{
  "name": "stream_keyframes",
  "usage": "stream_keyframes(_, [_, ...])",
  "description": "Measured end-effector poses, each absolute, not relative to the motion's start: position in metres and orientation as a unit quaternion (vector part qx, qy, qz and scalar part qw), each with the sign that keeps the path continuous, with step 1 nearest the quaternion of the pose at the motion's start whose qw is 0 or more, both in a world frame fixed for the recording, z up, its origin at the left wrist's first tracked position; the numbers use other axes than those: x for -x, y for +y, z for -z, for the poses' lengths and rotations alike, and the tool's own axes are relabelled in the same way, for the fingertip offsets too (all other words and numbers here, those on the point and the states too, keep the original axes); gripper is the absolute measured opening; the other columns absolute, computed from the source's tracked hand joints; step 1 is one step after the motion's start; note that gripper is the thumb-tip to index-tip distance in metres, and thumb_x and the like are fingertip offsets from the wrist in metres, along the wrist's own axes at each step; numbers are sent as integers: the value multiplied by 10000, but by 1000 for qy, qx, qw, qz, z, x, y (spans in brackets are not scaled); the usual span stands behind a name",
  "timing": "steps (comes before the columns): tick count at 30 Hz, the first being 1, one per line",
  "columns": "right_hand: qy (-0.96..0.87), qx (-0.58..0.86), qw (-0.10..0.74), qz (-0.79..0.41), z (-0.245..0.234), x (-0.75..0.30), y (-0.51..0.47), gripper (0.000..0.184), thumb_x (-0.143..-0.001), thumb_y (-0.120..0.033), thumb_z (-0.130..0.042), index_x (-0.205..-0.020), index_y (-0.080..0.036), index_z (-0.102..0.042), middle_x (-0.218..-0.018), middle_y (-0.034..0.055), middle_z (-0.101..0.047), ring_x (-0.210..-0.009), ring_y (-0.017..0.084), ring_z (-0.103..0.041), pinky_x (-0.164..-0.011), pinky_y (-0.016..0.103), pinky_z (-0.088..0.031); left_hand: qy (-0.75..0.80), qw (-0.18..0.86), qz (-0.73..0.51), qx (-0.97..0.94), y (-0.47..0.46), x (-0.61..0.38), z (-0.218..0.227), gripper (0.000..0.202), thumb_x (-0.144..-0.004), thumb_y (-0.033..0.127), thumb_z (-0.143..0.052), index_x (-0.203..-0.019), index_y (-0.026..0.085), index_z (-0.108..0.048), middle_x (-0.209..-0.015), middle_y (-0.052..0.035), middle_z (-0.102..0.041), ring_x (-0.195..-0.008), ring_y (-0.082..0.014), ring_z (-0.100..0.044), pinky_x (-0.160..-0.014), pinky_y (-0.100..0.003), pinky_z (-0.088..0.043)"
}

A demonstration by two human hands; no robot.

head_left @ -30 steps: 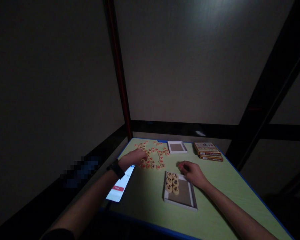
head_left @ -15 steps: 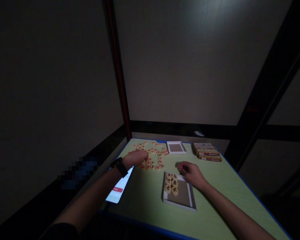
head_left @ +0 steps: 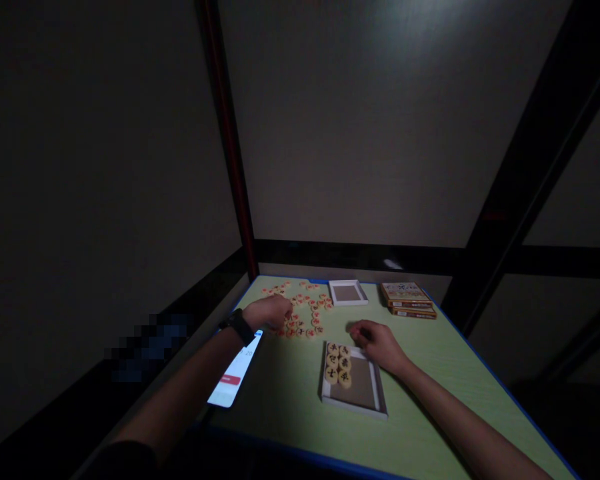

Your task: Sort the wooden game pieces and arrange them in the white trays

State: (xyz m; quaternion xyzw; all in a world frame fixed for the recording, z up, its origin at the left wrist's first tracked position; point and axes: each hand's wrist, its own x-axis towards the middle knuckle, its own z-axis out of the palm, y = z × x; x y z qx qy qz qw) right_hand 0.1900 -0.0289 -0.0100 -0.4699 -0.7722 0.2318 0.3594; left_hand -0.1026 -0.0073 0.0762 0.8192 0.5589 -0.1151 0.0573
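Observation:
My left hand [head_left: 270, 312], with a dark watch [head_left: 240, 326] on its wrist, reaches down among the loose xiangqi pieces [head_left: 315, 321] on the far left of the table. Its fingers are bent together and the tips are hidden, so whatever they pinch does not show. Beside the far right corner of a shallow white box tray [head_left: 363, 385] rests my right hand [head_left: 377, 343], its fingers curled in; their inside is hidden. Several round pieces with black characters [head_left: 339, 365] lie in two columns along the left side of that tray.
A second shallow box tray [head_left: 348, 293] lies at the table's far edge. Stacked game boxes [head_left: 407, 299] sit at the far right. A phone with a lit screen [head_left: 236, 373] lies under my left forearm. Walls stand behind and left of the green table [head_left: 290, 413].
The whole view has shifted slightly, so things appear a little further left. My left hand stays over the loose pieces with a small movement; my right hand keeps its place by the tray.

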Motion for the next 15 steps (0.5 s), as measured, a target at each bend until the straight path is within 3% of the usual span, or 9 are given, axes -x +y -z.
stream_keyframes(10, [-772,470,357,-237,10,-190,-30,229,-750,-336,-514,-765,-187,-688,-746,64,-716,-705,221,-646,-691,334,-491,542,9,117,-832,-14,98,-81,232,-625,46,-603,-802,164,-695,-881,-101,-704,-790,-224,-643,-661,-282,-465])
stream_keyframes(15, [-723,466,433,-270,3,-191,-29,254,-781,-384,-559,-846,-177,-692,-806,83,-730,-713,220,-656,-692,352,-522,525,12,4,-851,-25,81,-93,190,-726,101,-563,-842,172,-695,-829,-68,-712,-776,-200,-644,-681,-265,-446])
